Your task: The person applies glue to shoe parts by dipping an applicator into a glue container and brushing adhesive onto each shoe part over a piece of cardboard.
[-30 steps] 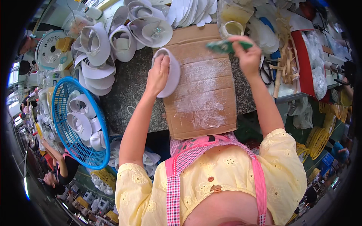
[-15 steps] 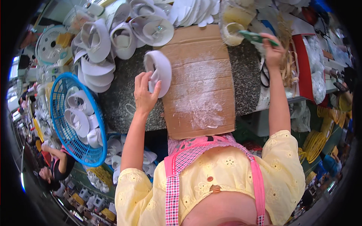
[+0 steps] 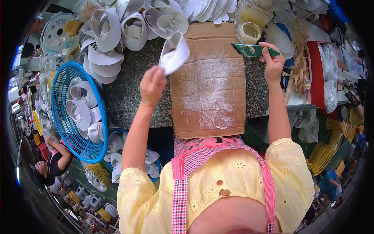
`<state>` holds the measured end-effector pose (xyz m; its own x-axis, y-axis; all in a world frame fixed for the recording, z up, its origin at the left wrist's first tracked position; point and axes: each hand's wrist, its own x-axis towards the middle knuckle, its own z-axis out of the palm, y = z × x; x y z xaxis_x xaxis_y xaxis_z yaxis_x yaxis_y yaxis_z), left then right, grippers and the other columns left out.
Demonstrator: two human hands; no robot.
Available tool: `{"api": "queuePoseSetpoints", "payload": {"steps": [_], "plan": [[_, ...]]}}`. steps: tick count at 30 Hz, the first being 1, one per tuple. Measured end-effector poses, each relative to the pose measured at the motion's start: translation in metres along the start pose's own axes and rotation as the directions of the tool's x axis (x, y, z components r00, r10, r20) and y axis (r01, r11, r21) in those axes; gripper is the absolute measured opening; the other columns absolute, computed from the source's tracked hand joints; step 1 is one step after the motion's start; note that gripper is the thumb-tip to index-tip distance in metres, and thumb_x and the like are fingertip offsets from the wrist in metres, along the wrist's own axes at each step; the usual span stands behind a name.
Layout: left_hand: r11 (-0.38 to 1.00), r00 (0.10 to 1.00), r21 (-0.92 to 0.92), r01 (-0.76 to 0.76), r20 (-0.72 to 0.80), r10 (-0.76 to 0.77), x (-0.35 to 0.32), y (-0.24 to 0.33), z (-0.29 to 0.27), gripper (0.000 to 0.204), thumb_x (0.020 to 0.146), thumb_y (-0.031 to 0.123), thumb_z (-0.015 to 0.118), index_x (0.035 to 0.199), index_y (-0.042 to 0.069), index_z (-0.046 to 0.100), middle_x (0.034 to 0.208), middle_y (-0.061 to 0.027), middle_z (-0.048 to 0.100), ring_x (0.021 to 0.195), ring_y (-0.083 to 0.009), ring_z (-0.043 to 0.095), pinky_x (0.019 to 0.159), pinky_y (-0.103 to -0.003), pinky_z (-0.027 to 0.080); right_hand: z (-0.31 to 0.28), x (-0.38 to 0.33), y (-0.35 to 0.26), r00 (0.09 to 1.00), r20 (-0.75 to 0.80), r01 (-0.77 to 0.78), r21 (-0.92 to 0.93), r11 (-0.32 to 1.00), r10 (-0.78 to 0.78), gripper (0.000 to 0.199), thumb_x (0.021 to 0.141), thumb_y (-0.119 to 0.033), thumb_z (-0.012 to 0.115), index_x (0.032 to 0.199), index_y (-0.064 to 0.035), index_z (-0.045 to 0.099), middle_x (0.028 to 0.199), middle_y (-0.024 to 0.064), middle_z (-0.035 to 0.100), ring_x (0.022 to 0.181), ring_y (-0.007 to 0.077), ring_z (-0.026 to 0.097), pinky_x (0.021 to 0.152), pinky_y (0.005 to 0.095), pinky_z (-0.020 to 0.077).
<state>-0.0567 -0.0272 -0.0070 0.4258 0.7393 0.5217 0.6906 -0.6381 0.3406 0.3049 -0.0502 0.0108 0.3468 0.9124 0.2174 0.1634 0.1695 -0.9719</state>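
Observation:
My left hand (image 3: 153, 86) grips a white visor (image 3: 177, 59) by its near end and holds it tilted above the left edge of a cardboard sheet (image 3: 230, 126). The visor's open band faces up and away from me. In my right hand (image 3: 274, 65) is a flat green tool (image 3: 253, 50) with a dark, slanted tip; its exact kind is unclear. The tool points left over the sheet's far right corner. Just beyond it lies a cloudy plastic container (image 3: 249, 33) with a round mouth. White smears cover the middle of the cardboard.
More white visors (image 3: 105, 58) are stacked at the far left. A blue basket (image 3: 83, 150) at left holds several. White flat pieces (image 3: 208, 9) lie at the back. Tan strips (image 3: 302, 58) and a red-sided box (image 3: 316, 74) stand right. Other people work at the far left and right.
The visor has turned in my left hand, its band now tipped up and away. My right hand has brought the green tool left and nearer, from beside the container's mouth to over the cardboard.

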Motion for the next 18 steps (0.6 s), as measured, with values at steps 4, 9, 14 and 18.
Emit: {"api": "queuePoseSetpoints", "payload": {"steps": [4,9,14,18], "plan": [[0.807,0.836,-0.316,0.5,-0.066,-0.544,0.042,0.027,-0.007,0.011,0.077,0.007,0.058,0.087,0.001,0.058,0.066,-0.0046,0.054,0.053,-0.0089,0.047,0.051,-0.023,0.04,0.015,-0.021,-0.02,0.994,0.018,-0.103,0.392,0.914,0.104,0.014,0.083,-0.011,0.056,0.09,-0.0009,0.061,0.073,-0.0014,0.057,0.056,0.0044,0.045,0.049,0.0175,0.0352],[0.657,0.71,-0.328,0.679,0.066,-0.701,0.013,0.003,0.025,0.021,0.083,0.02,0.052,0.091,0.001,0.058,0.066,-0.007,0.057,0.057,-0.0137,0.053,0.056,-0.026,0.042,0.056,-0.035,-0.025,0.969,0.23,-0.146,0.248,0.958,0.088,0.013,0.081,-0.012,0.058,0.089,-0.0026,0.062,0.078,-0.0007,0.059,0.06,0.0032,0.046,0.051,0.016,0.0356],[0.625,0.606,0.065,0.778,0.182,-0.774,0.031,0.014,0.019,0.056,0.07,0.047,0.059,0.097,-0.001,0.052,0.091,-0.0164,0.056,0.087,-0.0307,0.052,0.078,-0.039,0.039,0.073,-0.035,-0.025,0.969,0.238,-0.129,0.266,0.955,0.065,0.012,0.081,-0.012,0.058,0.089,-0.0034,0.062,0.08,-0.0005,0.06,0.061,0.0027,0.046,0.051,0.0157,0.0353],[0.618,0.62,0.046,0.785,-0.028,-0.784,0.026,0.015,0.041,0.061,0.057,0.04,0.071,0.095,-0.001,0.045,0.096,-0.0163,0.05,0.096,-0.0326,0.046,0.08,-0.042,0.038,0.079,-0.033,-0.034,0.956,0.29,-0.139,0.295,0.945,0.05,0.012,0.081,-0.011,0.058,0.089,-0.0026,0.062,0.082,0.0003,0.06,0.063,0.0027,0.047,0.052,0.0157,0.0357]]}}
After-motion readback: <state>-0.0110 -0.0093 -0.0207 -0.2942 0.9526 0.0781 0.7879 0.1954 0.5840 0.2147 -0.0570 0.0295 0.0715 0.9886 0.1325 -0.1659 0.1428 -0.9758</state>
